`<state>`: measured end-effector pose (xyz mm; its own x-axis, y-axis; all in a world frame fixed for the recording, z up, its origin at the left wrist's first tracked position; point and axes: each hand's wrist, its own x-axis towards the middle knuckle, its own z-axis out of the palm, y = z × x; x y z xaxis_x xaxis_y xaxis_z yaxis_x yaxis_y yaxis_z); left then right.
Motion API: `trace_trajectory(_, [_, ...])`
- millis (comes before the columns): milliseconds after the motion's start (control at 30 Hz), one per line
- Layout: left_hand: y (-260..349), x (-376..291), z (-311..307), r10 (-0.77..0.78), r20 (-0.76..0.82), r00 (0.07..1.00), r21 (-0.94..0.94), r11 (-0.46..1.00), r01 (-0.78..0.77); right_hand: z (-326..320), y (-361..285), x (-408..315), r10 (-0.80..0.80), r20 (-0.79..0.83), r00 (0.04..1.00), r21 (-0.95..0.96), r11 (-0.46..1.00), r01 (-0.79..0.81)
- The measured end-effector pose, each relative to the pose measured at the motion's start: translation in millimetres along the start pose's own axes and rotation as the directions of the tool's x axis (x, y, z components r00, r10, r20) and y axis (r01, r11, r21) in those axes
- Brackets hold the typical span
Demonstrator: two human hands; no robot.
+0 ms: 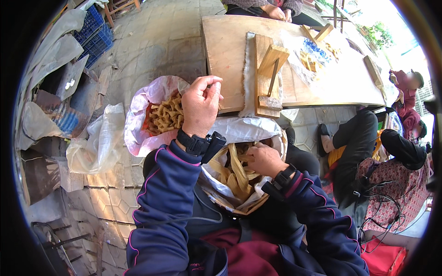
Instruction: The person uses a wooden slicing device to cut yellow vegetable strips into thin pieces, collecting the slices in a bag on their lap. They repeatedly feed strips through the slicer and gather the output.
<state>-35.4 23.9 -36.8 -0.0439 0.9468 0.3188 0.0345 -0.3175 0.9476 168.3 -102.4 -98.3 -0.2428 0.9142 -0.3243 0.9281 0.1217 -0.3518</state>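
My left hand [202, 103] is raised beside the near left corner of the wooden table [226, 45], its fingers curled and thumb close to the index finger. Whether anything small lies between them is hidden. Below it, a pinkish woven sack [133, 127] holds many tan knotted pieces [167, 115]. Between my knees stands a basket [238, 209] lined with white plastic sheeting [248, 127]. Long, flat tan strips [238, 172] lie inside it. My right hand [266, 159] reaches into the basket, fingers bent around a strip; the fingertips are partly hidden.
A wooden stand with a metal bar [266, 76] rests on cloth at the table's near edge. Beyond lie a clear plastic bag [310, 58] and another wooden stand [317, 34]. A person [276, 12] sits across; another's leg [355, 145] is at right. Blue crates [96, 41] stand left.
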Motion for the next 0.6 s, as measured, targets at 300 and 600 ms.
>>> trace_trajectory(300, [1.0,-7.3,9.8,0.033,0.080,0.996,0.040,0.999,-0.037,8.2,-41.3,-20.8,0.093,0.107,0.990,0.257,0.959,-0.118])
trace_trajectory(600, [9.1,-20.0,13.0,0.043,0.522,0.852,-0.042,0.999,-0.024,-53.1,-3.5,-40.9,0.169,-0.287,0.943,0.318,0.945,-0.073])
